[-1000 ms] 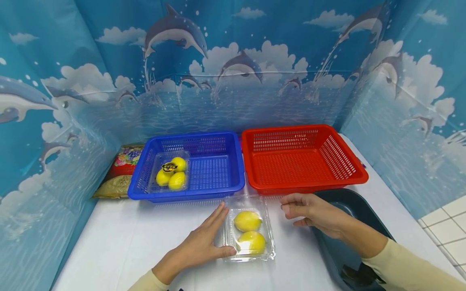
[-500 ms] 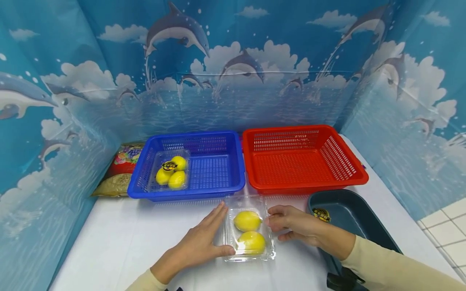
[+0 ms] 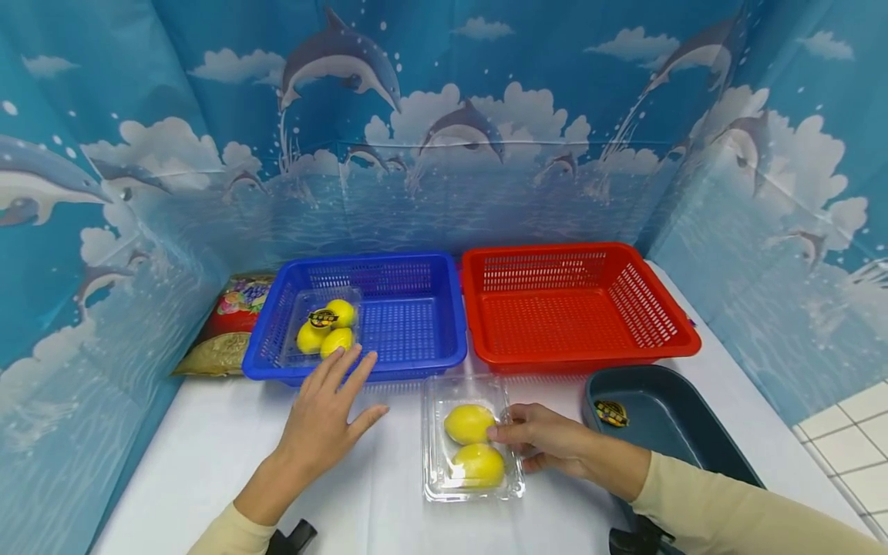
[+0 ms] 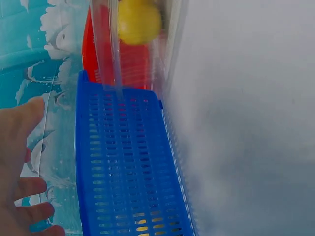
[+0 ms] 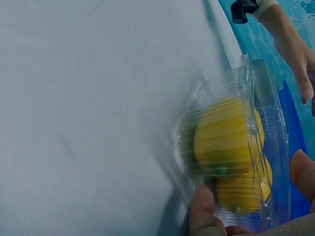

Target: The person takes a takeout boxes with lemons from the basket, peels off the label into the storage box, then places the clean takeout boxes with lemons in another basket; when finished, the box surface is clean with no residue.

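Observation:
A clear plastic clamshell box (image 3: 435, 462) with two lemons (image 3: 469, 424) inside lies at the middle of the table front, its lid down. My right hand (image 3: 551, 443) grips it by the right side, thumb over the top and fingers along the edge. In the right wrist view the lemons show through the ribbed wall of the box. My left hand (image 3: 321, 420) is off to the left with its fingers spread, just in front of the blue basket (image 3: 416, 362), holding nothing. That basket bears another clear box (image 3: 291, 331) with three lemons and a black-and-gold sticker.
Right of the blue basket stands a red basket (image 3: 555, 324). A dark blue-grey tray (image 3: 683, 416) sits at the right, with black-and-gold stickers (image 3: 612, 413) in its left part. A red and gold bag (image 3: 232, 324) leans at the far left by the dolphin curtain (image 3: 416, 208).
My right hand has come left from the tray and taken hold of the clamshell box. My left hand has let go of the box's left side and moved away left.

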A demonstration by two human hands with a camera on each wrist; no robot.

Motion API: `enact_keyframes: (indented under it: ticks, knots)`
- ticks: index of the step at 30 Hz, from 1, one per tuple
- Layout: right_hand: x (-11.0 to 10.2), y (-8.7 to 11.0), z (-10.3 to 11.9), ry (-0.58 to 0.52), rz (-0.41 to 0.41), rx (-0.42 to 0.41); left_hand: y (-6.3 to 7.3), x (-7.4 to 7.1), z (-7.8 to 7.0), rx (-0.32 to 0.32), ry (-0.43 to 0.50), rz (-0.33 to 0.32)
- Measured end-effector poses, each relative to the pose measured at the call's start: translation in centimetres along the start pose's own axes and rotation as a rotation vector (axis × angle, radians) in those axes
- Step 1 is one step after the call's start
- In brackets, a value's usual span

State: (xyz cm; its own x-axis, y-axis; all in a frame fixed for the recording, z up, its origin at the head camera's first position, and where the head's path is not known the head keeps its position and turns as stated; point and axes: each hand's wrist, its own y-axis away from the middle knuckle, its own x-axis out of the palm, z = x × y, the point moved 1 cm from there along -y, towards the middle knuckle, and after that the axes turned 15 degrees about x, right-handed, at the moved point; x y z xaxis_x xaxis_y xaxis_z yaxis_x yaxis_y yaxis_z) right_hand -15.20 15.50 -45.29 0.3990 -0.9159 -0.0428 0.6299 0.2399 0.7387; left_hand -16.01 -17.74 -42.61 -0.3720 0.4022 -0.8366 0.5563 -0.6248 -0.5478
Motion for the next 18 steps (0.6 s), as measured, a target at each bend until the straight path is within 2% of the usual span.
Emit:
enact_keyframes:
  ticks: [3, 9, 12, 18]
  knots:
    - [0.1, -0.1, -0.2, -0.016, -0.008, 0.004, 0.0, 0.0, 0.8, -0.005, -0.051, -0.004]
    - [0.4, -0.2, -0.4, -0.025, 0.014, -0.009, 0.1, 0.6, 1.3, -0.050, -0.114, 0.081]
    - [0.5, -0.1, -0.4, -0.028, 0.025, -0.036, 0.2, 0.9, 1.3, -0.058, -0.124, 0.116]
    - [0.7, 0.2, -0.2, -0.050, -0.002, -0.053, 0.4, 0.9, 1.4, -0.042, -0.125, 0.129]
